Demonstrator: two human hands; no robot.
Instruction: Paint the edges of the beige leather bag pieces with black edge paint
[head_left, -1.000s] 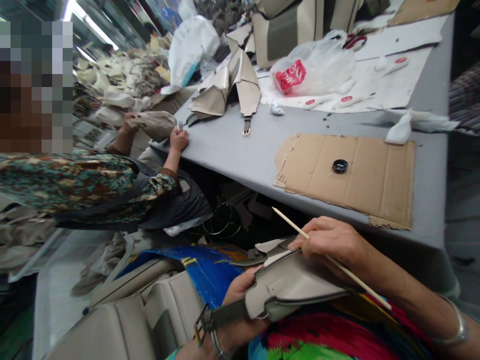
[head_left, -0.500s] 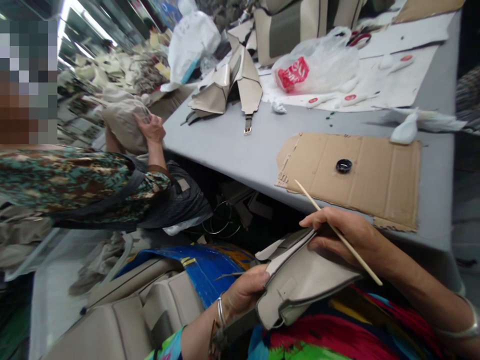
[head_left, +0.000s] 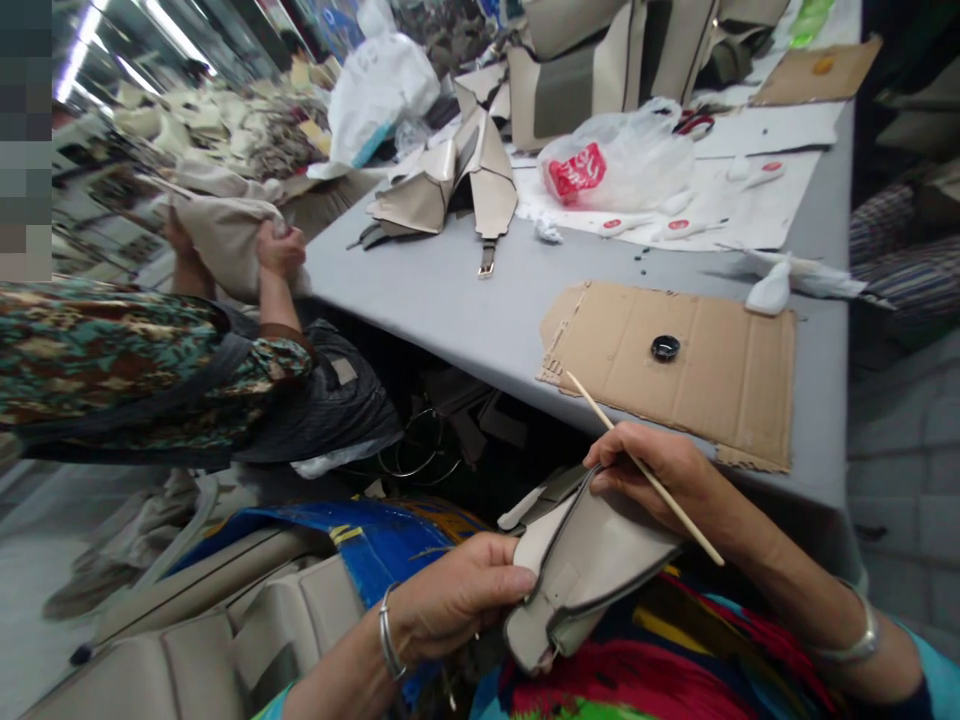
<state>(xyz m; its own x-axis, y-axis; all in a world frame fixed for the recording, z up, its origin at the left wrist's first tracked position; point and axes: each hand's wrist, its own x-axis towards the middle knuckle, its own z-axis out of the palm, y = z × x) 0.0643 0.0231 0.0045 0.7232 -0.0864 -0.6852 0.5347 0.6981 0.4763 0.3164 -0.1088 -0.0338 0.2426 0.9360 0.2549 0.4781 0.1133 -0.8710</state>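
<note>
A beige leather bag piece with a dark edge lies across my lap. My left hand grips its near end, thumb on top. My right hand rests on its far edge, fingers closed around a thin wooden stick that points up toward the table. A small black round pot sits on a sheet of cardboard on the grey table, just beyond my right hand.
A co-worker in a patterned top at the left holds a beige bag with both hands. Folded beige bag parts, a clear plastic bag, white paper sheets and larger bags lie farther back. Beige pieces lie at my lower left.
My left hand has slid from under the piece to grip its near end. The stick has swung more upright. The co-worker has lifted a beige bag off the table edge.
</note>
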